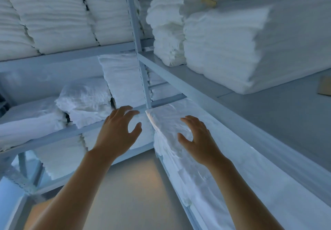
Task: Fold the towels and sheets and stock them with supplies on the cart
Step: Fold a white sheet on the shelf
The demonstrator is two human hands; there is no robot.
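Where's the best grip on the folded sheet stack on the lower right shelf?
Probably the near corner of the folded sheet stack, from the open aisle side. That corner sticks out past the upright post, and the shelf above limits access from overhead. Left hand and right hand are open beside it.

Both hands are held out, fingers spread: the left hand point(118, 131) before the corner post point(143, 79), the right hand point(198, 140) over the folded sheet stack point(168, 120) on the shelf point(197, 90).

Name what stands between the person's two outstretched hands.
In the head view, the shelving's grey upright post stands between the left hand and the right hand, beside the near corner of the folded sheet stack.
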